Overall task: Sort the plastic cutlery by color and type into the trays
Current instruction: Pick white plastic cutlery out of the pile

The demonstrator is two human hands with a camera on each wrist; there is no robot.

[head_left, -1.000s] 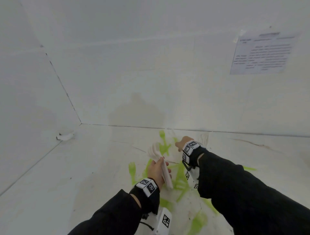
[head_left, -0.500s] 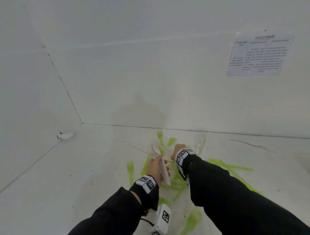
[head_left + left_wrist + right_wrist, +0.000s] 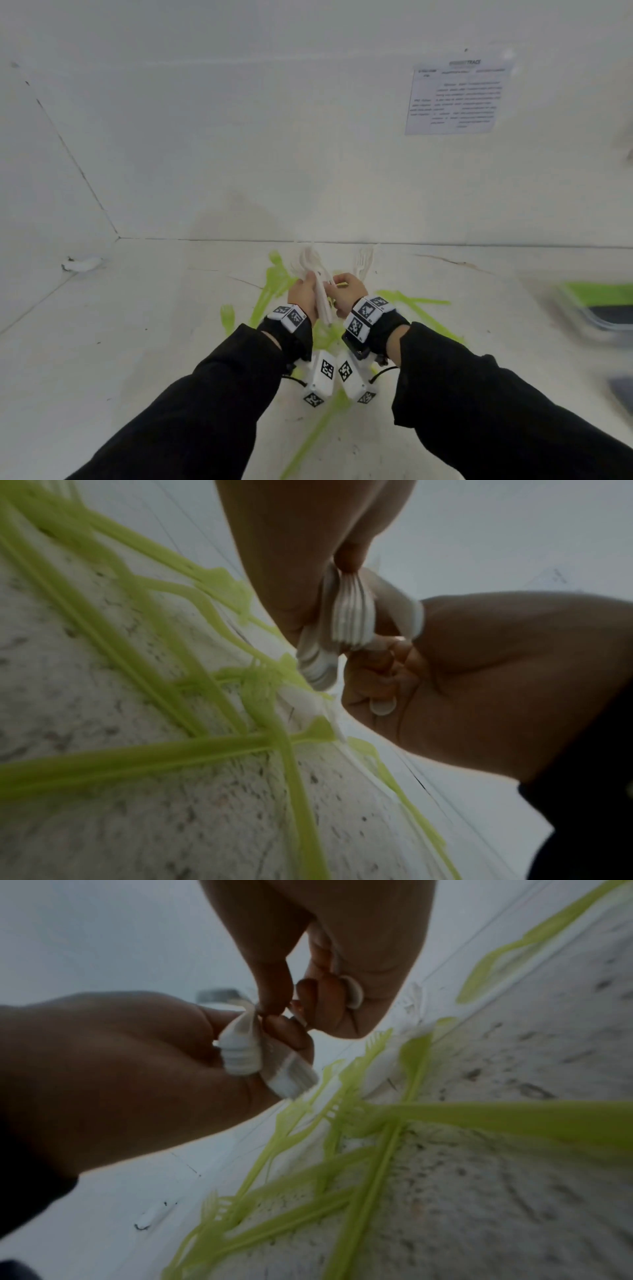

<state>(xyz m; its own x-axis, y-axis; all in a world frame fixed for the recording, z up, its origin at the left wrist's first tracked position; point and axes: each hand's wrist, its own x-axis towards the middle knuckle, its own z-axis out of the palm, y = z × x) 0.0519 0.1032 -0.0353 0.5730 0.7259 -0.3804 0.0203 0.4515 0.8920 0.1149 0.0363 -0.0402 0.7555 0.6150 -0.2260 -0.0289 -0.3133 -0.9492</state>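
My left hand point(image 3: 306, 291) grips a bundle of white plastic cutlery point(image 3: 313, 270), heads pointing away from me; the stacked handles point(image 3: 349, 615) fan out of the fist. My right hand point(image 3: 344, 291) sits right against it, thumb and fingertips touching the bundle point(image 3: 240, 1053). It also holds a white fork point(image 3: 363, 262), whose handle end point(image 3: 354, 993) lies in the palm. Under both hands several green forks and knives point(image 3: 274, 294) lie crossed on the white table point(image 3: 137, 342), and they fill the lower part of each wrist view point(image 3: 171, 750) point(image 3: 377, 1150).
A tray point(image 3: 599, 308) with something green in it shows blurred at the right edge, with another dark container point(image 3: 623, 390) below it. White walls close the back and left. A printed sheet point(image 3: 455, 96) hangs on the back wall. A small white scrap point(image 3: 82, 263) lies near the left corner.
My right hand has moved left, bringing its white fork up against the bundle in my left hand. The head view has swung so the trays now show at right.
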